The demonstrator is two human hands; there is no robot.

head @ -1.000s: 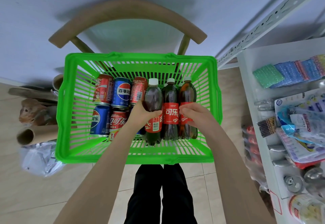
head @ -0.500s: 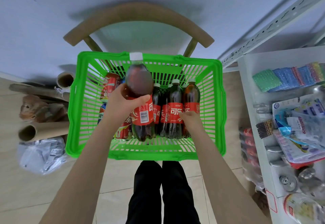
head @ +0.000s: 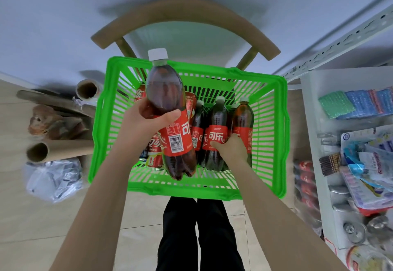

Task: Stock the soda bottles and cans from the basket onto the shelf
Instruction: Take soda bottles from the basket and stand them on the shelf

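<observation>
While the bright green slatted plastic basket (head: 282, 134) sat on the wooden chair (head: 185, 13), the person's left hand (head: 146, 126) was wrapped tight around a dark cola bottle with a red label and white cap (head: 168, 111), holding it upright and clear above the cans (head: 154, 149) on the basket's left side. The right hand (head: 230, 148) was down among the three bottles standing in the basket, fingers curled on the red label of the middle bottle (head: 215, 134), though not yet lifting it as far as I could judge. This looked like the picking-up step, with nothing yet placed. Next, to my mind, both bottles would need carrying to the white metal shelf (head: 310, 109) on the right, already crowded with packets, and setting upright in a free spot.
</observation>
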